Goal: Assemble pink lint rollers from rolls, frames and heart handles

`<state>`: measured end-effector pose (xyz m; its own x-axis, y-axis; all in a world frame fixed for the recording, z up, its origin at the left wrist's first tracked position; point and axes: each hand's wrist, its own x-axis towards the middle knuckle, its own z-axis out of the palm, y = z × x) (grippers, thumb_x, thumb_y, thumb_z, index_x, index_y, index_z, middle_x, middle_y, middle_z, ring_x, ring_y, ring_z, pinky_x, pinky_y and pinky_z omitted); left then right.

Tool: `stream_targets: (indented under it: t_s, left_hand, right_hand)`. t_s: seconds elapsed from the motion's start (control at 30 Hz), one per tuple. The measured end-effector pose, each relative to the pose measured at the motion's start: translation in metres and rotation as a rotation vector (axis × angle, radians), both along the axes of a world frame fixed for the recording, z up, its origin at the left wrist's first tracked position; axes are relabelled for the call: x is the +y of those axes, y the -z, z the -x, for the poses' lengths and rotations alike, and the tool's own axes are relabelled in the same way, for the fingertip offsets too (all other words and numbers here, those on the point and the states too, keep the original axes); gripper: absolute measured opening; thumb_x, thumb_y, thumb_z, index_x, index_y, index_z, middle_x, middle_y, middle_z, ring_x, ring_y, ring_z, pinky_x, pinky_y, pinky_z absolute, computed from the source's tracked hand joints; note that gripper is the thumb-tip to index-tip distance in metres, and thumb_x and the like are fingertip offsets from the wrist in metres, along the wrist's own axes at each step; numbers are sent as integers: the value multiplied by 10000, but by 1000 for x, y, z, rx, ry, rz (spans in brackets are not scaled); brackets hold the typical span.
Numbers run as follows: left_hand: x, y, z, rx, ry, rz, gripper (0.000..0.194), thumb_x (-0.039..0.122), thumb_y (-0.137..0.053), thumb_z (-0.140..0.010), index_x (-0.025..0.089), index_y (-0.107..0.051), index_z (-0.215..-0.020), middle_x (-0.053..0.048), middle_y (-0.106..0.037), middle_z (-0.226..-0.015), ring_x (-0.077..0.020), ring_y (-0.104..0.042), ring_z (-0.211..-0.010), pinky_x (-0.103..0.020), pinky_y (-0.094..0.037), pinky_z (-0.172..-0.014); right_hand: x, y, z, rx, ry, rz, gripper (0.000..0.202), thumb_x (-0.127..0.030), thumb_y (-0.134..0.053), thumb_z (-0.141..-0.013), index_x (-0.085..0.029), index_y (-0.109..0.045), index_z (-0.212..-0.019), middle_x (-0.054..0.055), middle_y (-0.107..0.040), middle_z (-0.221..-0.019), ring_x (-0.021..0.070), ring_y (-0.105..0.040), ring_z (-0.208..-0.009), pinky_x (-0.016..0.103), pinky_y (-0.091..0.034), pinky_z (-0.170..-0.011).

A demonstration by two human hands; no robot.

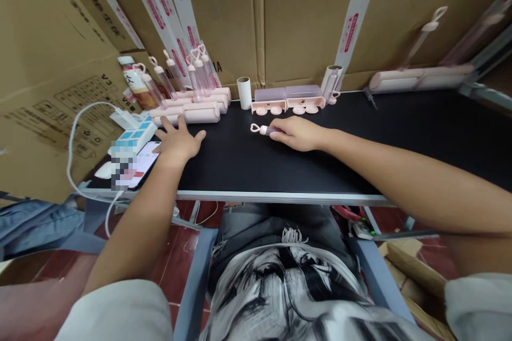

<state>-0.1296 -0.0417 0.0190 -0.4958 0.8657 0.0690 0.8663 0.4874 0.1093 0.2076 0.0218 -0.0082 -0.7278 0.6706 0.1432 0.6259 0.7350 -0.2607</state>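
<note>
My right hand (299, 133) is closed round a slim tube with a pale pink heart-shaped loop (263, 130) at its end; the loop points left, and the fingers hide most of the tube. On the black tabletop (228, 162), my left hand (177, 143) lies with its fingers spread, holding nothing. Its fingertips are at the front of several pale pink cylindrical cases (202, 113), close enough that I cannot tell whether they touch. Clear tubes with heart-loop caps (199, 64) stand up from those cases. Beyond my right hand sit two pink holders with round discs (288, 105).
A white cardboard tube (244, 93) stands by the holders. To the left are a power strip (134, 136), a phone (146, 162) with a cable and a drink bottle (138, 82). Another pink case (396, 81) lies back right. Cardboard walls (300, 21) rise behind.
</note>
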Motion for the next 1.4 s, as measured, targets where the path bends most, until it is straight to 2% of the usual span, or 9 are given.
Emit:
stream_targets:
  t_s: [0.33,0.5,0.63,0.73,0.9,1.1,1.23,1.3,1.4]
  left_hand:
    - [23,-8,-12,231,290,-112,600,446,-444,-1018,64,-676,-1419,-350,-602,-1512,-546,-544,-1422,-763,-432,-1150]
    - [57,-25,-5,208,341,-204,731,560,-428,-1034,64,-548,-1557,-326,-547,-1573,-488,-491,-1502,-635,-426,-1219]
    - [66,-22,-5,160,389,-103,794,640,-402,-1041,198,-434,-1700,-273,-471,-1681,-512,-449,-1539,-688,-404,-1220]
    - [58,-12,-9,178,406,-60,743,585,-366,-1073,273,-388,-1746,-255,-382,-1754,-545,-408,-1567,-727,-414,-1194]
    - [33,1,-18,204,397,-122,737,479,-471,-1061,236,-377,-1750,-291,-401,-1716,-520,-436,-1562,-667,-434,-1217]
    - [24,9,-21,206,379,-94,799,457,-481,-1076,222,-225,-1796,-297,-218,-1823,-530,-270,-1675,-687,-358,-1261]
    - [11,4,-35,316,371,-139,699,402,-476,-1075,168,-384,-1727,-349,-475,-1661,-572,-482,-1523,-722,-406,-1174]
    - [1,1,-51,317,507,-182,571,366,-410,-1098,124,-539,-1598,-302,-672,-1440,-495,-641,-1352,-642,-491,-1101]
    - [-3,-2,-79,316,976,-233,506,357,-436,-1115,120,-574,-1540,-238,-649,-1525,-389,-644,-1366,-517,-517,-1105]
  right_hand:
    - [-1,-2,-1,23,2,28,307,-389,-516,-1105,-148,-699,-1155,130,-773,-1029,242,-661,-852,318,-405,-776]
    - [-2,-6,-1,9,-3,36,310,-395,-513,-1111,-152,-700,-1152,120,-777,-1034,236,-664,-861,311,-407,-774]
    - [-2,-7,-1,12,-2,37,303,-389,-514,-1115,-153,-701,-1155,123,-783,-1051,242,-676,-891,311,-412,-784]
    - [-1,-6,-1,23,-12,42,295,-384,-522,-1114,-150,-697,-1147,127,-785,-1062,242,-681,-899,312,-412,-786]
    - [1,-2,-2,29,-6,48,300,-395,-528,-1113,-149,-697,-1137,125,-781,-1046,238,-675,-881,311,-404,-773]
    - [0,-3,-2,43,0,46,302,-393,-534,-1109,-147,-703,-1154,124,-779,-1049,236,-673,-881,310,-408,-780]
    - [-5,-7,0,26,-13,27,301,-368,-521,-1108,-133,-701,-1157,142,-779,-1068,243,-672,-896,311,-410,-786]
    - [-7,-7,1,12,-31,5,310,-379,-524,-1103,-131,-699,-1161,152,-779,-1078,250,-663,-895,314,-398,-774]
    - [-6,-5,2,17,-62,-30,320,-393,-520,-1097,-125,-688,-1139,158,-765,-1042,240,-622,-840,319,-369,-748]
